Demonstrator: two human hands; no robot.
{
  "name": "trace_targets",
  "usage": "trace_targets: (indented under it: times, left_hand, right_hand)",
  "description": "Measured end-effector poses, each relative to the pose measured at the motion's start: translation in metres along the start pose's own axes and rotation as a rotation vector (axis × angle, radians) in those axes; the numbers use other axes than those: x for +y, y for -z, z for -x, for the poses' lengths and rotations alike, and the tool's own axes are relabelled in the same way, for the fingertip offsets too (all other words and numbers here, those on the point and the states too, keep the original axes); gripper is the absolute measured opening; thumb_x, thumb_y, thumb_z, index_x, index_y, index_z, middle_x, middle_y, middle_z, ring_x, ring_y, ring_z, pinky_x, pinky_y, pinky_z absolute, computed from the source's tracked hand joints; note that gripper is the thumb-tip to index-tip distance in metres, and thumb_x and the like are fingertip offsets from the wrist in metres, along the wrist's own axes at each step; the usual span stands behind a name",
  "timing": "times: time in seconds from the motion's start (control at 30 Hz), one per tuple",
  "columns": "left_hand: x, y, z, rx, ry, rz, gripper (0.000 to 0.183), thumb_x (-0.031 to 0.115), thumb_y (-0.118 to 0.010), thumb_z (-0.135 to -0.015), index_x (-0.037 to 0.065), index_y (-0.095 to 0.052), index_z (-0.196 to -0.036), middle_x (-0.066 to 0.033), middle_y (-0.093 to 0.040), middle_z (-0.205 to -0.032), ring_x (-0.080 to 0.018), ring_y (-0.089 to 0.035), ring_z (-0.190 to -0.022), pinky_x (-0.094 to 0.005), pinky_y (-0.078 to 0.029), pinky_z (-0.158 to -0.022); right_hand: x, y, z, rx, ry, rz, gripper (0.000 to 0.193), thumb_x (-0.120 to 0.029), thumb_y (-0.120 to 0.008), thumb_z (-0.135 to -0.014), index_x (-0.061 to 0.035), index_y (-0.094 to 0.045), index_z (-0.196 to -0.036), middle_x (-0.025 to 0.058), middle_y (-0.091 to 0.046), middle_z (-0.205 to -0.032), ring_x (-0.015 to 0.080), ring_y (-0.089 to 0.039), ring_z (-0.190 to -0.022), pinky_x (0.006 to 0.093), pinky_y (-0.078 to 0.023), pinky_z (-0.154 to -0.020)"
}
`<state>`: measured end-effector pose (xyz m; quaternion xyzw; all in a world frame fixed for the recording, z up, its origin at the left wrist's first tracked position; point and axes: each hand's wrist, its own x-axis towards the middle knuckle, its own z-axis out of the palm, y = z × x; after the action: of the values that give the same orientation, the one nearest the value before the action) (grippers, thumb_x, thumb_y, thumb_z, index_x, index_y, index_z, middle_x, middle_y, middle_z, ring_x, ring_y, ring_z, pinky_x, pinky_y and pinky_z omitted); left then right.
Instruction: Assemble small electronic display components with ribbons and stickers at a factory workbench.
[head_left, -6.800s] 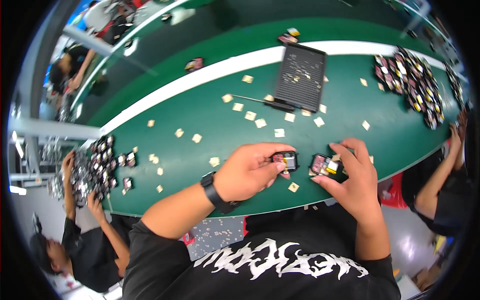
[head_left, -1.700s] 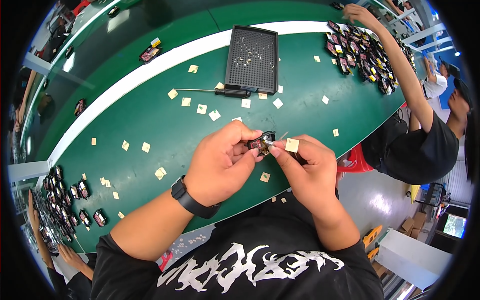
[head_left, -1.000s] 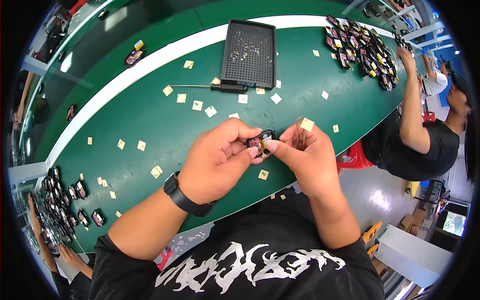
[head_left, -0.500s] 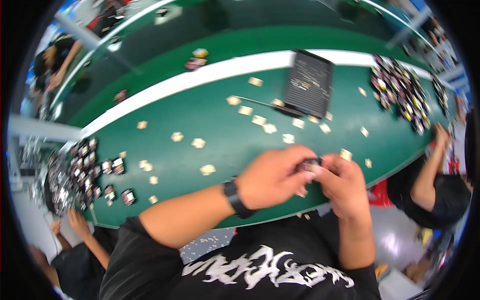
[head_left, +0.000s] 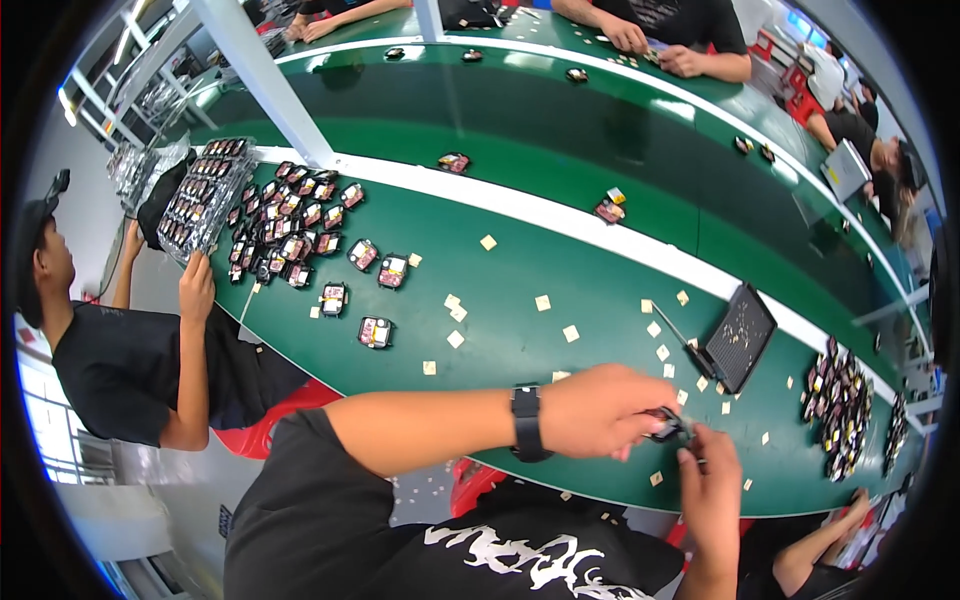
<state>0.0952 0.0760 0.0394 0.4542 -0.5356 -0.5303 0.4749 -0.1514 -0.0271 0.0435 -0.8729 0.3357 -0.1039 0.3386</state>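
Both my hands meet over the near right part of a green table (head_left: 500, 350). Between them is a small black device (head_left: 668, 424), partly covered by my fingers, so its full shape does not show. My left hand (head_left: 595, 408), with a black band on the wrist, grips it from the left, fingers curled round. From the right, my right hand (head_left: 712, 468) pinches its near right side with thumb and fingers. Small cream paper squares lie scattered around my hands, one cream square (head_left: 656, 479) just below them.
A black ribbed tray (head_left: 738, 338) dotted with pale bits stands beyond my hands. Piles of similar black devices lie at left (head_left: 290, 225) and right (head_left: 838, 410). Past a white rail (head_left: 520, 215), a green belt (head_left: 560, 190) carries a few devices. A co-worker (head_left: 130, 340) sits at left.
The view has swung left, so the table's things sit farther right and the left pile shows fully. Both my hands still hold the small black device, now lower in the picture.
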Motion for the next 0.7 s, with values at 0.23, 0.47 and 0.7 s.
trace_targets:
  times: [0.23,0.47,0.7]
  left_hand:
    - [-0.049,0.044,0.026,0.192,0.079,0.22,0.023,0.014,-0.051,-0.106,0.004,-0.059,-0.125,-0.0093,-0.068,-0.088,-0.0146,-0.071,-0.074,-0.029,-0.058,-0.065]
    - [-0.047,0.044,0.029,0.08,0.015,0.175,0.023,0.014,-0.054,-0.103,0.002,-0.057,-0.121,-0.0086,-0.068,-0.086,-0.0152,-0.068,-0.069,-0.0313,-0.053,-0.064]
    - [-0.053,0.048,0.02,0.028,0.043,0.445,0.022,0.007,-0.05,-0.101,0.003,-0.057,-0.121,-0.0067,-0.065,-0.086,-0.0137,-0.065,-0.068,-0.0303,-0.053,-0.064]
  right_hand:
    - [-0.053,0.018,-0.059,-0.31,0.242,0.365,0.043,-0.009,-0.077,-0.082,0.0007,-0.063,-0.122,0.0209,-0.065,-0.108,0.0422,-0.063,-0.1,0.0469,-0.052,-0.085]
    - [-0.187,-0.051,-0.232,-0.122,0.759,0.34,0.041,0.002,-0.073,-0.079,-0.0033,-0.063,-0.118,0.017,-0.062,-0.099,0.0396,-0.063,-0.094,0.0472,-0.052,-0.08]
    - [-0.264,-0.189,-0.391,-0.241,1.122,0.638,0.05,0.004,-0.059,-0.086,-0.0122,-0.061,-0.133,0.0137,-0.06,-0.121,0.0325,-0.062,-0.113,0.0418,-0.054,-0.094]
